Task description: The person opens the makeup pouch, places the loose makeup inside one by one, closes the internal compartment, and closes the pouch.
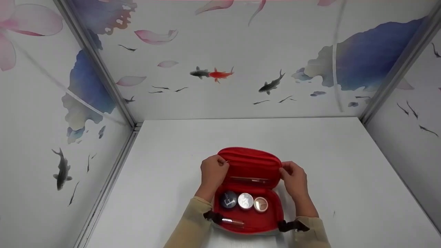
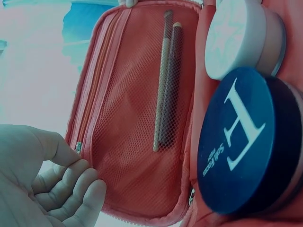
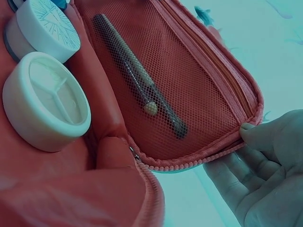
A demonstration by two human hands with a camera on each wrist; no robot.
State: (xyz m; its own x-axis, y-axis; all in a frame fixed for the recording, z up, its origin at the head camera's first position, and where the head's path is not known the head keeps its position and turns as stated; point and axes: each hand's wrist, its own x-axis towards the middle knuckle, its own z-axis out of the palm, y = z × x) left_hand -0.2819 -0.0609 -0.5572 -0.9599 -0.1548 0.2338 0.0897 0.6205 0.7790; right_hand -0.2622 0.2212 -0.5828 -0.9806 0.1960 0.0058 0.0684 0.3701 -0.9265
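Note:
A red makeup bag [image 1: 253, 224] lies unzipped on the table with its lid [image 2: 128, 175] raised. My left hand [image 1: 214, 171] pinches the lid's left edge, its thumb and forefinger right at the small metal zipper pull [image 2: 78, 147] of the mesh pocket [image 2: 128, 94]. At the opposite corner, my right hand [image 1: 295, 177] grips the lid's rim between thumb and fingers. Two slim makeup brushes [image 3: 137, 71] show behind the mesh. In the base sit a dark-lidded powder jar [image 2: 236, 142], a white-lidded jar [image 3: 49, 28] and a small round white pot with a three-part top [image 3: 47, 101].
Near the bag's front lies a tube with a shiny band [image 1: 232, 221]. Black straps [image 1: 293, 226] cross both wrists. White panels [image 1: 227, 41] printed with fish and petals stand behind and at both sides of the white table [image 1: 165, 165].

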